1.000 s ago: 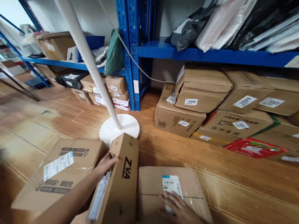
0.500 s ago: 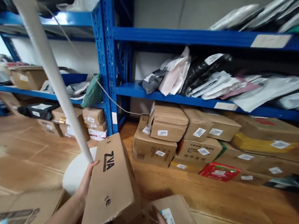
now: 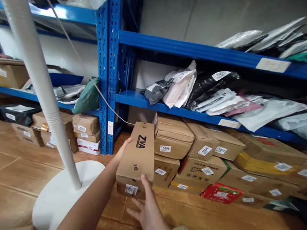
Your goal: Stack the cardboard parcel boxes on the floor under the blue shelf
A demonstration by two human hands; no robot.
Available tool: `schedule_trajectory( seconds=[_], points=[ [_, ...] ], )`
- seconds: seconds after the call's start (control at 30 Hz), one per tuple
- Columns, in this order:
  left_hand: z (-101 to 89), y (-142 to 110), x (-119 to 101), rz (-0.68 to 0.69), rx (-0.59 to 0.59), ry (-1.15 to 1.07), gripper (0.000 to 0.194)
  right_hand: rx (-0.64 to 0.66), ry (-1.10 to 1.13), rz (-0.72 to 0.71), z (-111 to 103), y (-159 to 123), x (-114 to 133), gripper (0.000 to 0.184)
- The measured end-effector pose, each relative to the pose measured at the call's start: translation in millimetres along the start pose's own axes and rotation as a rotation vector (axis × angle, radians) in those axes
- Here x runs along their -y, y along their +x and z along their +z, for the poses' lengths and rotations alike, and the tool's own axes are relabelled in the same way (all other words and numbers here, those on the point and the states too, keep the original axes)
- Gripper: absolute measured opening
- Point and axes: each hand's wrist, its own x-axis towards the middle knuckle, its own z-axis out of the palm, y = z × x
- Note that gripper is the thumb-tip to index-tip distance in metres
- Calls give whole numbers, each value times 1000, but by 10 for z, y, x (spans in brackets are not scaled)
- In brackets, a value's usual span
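A long cardboard box (image 3: 137, 155) marked ZVA is held out in front of me, its far end beside the stacked boxes under the shelf. My left hand (image 3: 124, 148) grips its left side, with most of the fingers hidden by the box. At the near end, my right hand (image 3: 150, 211) is open, fingers spread below the box and thumb up against the end face beside a white label (image 3: 131, 189). Just right of the held box is a carton labelled 5008 (image 3: 172, 136), on top of another carton (image 3: 164, 171).
A white pole (image 3: 47, 90) on a round base (image 3: 52, 200) stands to the left. Blue shelving (image 3: 190, 44) holds bagged parcels (image 3: 180, 84). Several labelled cartons (image 3: 204, 168) and a red box (image 3: 222, 193) line the floor. A cable (image 3: 104, 98) hangs across the upright.
The ZVA box has moved forward and away from me, up to the left end of the carton stack. My right hand has come to its near end. The view has shifted slightly.
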Motion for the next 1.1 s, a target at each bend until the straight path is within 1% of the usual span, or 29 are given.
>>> schedule_trajectory(
  seconds=[0.07,0.13,0.17,0.2,0.23,0.27,0.3,0.33,0.37,0.4,0.43,0.5,0.53,0.6,0.63,0.67,0.73,0.77,0.8,0.83,0.9,0.93,1.0,1.07,1.1],
  points=[
    [-97,-17,132,81,-67,-62,72,-24,183,-27,107,61,25,74],
    [-228,-145,282,195,-143,-69,95,-54,287,-62,210,137,97,52],
    [-282,-233,358,225,-147,-39,105,-64,306,-70,256,179,145,45],
    [-316,-322,430,246,-109,16,111,-74,314,-74,298,221,195,41],
    [-324,-401,494,276,-54,89,112,-84,316,-81,335,262,245,39],
    [-303,-456,545,318,-15,165,108,-97,320,-88,369,302,290,38],
    [-257,-480,577,360,-5,234,101,-104,328,-99,400,342,332,36],
    [-191,-466,588,396,-32,284,94,-109,340,-113,430,386,371,34],
    [-115,-414,576,414,-90,308,91,-104,352,-129,459,435,410,32],
    [-40,-330,542,409,-153,312,91,-92,360,-142,489,493,452,30],
    [25,-222,491,400,-200,297,93,-80,363,-156,519,560,500,29],
    [105,22,369,387,-224,251,96,-49,326,-169,579,713,615,30],
    [119,137,314,386,-226,226,94,-31,289,-170,605,788,681,30],
    [111,319,239,380,-244,200,82,-8,217,-170,639,908,811,34],
    [97,383,224,379,-259,194,75,-13,182,-158,641,941,865,39],
    [82,430,222,375,-275,187,69,-35,141,-134,630,954,904,47],
    [52,493,250,374,-296,168,61,-93,36,-71,553,923,917,73],
    [39,516,274,378,-303,157,60,-110,-27,-53,481,889,885,84],
    [25,538,302,381,-312,146,61,-110,-92,-47,381,848,825,91],
    [10,561,332,383,-322,137,63,-93,-149,-51,252,808,739,95],
    [-26,603,392,375,-342,127,70,-39,-237,-71,-98,744,500,96],
    [-47,618,421,366,-353,126,75,-22,-272,-74,-316,724,356,97],
    [-95,614,474,348,-382,140,83,-17,-351,-87,-818,707,54,96],
    [-151,532,531,336,-421,184,88,-83,-439,-194,-1368,707,-213,92],
    [-184,449,565,335,-440,218,88,-104,-498,-246,-1643,708,-315,90]
  ],
)
